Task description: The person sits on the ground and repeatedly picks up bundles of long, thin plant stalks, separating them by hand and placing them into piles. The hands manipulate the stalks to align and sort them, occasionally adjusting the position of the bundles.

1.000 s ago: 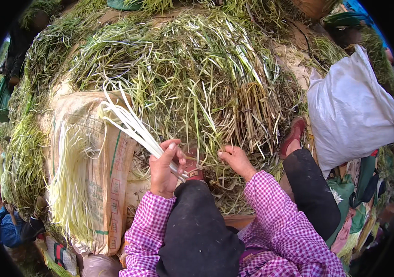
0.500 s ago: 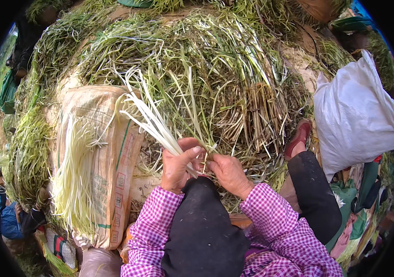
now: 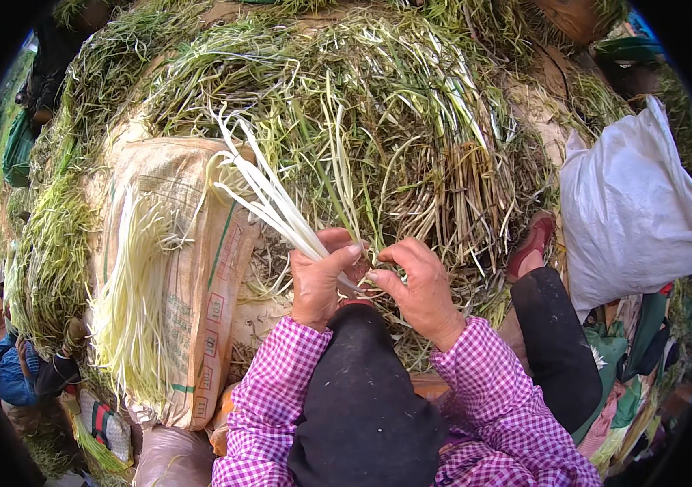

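My left hand (image 3: 319, 280) is closed round a bunch of long white stalks (image 3: 281, 211), which look like blanched chives and fan up to the left. Thinner yellow-green stalks (image 3: 346, 187) rise from beside its thumb. My right hand (image 3: 420, 288) is curled close to their lower ends, thumb and forefinger bent toward each other; whatever lies between the tips is too small to make out. Left of my hands, a pile of pale yellow stalks (image 3: 131, 316) lies on a tan woven sack (image 3: 208, 316).
Heaped green and brown stalks (image 3: 394, 146) spread in front of me. A stuffed white sack (image 3: 634, 207) stands at the right, near my red shoe (image 3: 532, 243). At the left edge another person (image 3: 21, 369) in blue is partly visible. My dark-trousered knee (image 3: 362, 381) is beneath my hands.
My right hand has shifted slightly right and lifted, its thumb and forefinger coming away from the stalk bases. The left hand keeps its hold on the white stalks. The view has tilted a little.
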The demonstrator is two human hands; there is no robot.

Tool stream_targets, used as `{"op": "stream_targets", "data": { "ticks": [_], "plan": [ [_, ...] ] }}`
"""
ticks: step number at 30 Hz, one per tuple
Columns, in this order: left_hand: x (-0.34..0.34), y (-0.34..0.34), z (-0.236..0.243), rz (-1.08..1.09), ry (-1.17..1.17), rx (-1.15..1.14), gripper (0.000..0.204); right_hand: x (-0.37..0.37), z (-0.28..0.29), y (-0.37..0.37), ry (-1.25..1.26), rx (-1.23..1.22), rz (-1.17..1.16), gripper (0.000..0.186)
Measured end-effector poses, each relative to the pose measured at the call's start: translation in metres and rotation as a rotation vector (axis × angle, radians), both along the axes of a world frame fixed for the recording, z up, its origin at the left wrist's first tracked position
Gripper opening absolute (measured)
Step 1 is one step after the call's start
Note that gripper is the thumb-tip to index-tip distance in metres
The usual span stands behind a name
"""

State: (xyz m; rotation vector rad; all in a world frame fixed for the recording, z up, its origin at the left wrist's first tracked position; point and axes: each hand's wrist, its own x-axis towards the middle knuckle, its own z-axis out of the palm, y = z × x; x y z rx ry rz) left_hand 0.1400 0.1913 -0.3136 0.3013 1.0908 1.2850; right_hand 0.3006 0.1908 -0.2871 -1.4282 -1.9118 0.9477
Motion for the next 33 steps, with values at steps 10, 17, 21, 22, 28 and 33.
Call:
{"op": "stream_targets", "data": {
  "ticks": [10, 17, 21, 22, 28, 33],
  "plan": [
    [-0.007, 0.002, -0.001, 0.008, 0.064, 0.051, 0.027, 0.006, -0.04, -0.006, 0.202, -0.429, -0.202, 0.006],
    [0.011, 0.003, -0.001, -0.19, 0.137, 0.024, 0.02, -0.004, -0.027, 0.005, 0.556, -0.249, -0.205, 0.017],
    [0.009, 0.009, -0.011, -0.078, 0.238, 0.011, 0.013, 0.0, -0.027, 0.012, 0.751, -0.365, -0.29, 0.01],
    [0.005, 0.009, -0.016, -0.074, 0.272, 0.012, 0.012, 0.005, -0.03, 0.013, 0.736, -0.455, -0.363, 0.01],
    [-0.038, 0.006, -0.047, 0.067, 0.399, -0.057, 0.012, 0.056, -0.057, 0.039, 0.744, -0.654, -0.439, 0.011],
    [-0.082, 0.004, -0.046, 0.167, 0.556, -0.061, 0.017, 0.126, -0.071, 0.095, 0.081, -0.131, -0.572, 0.012]
  ]
}}
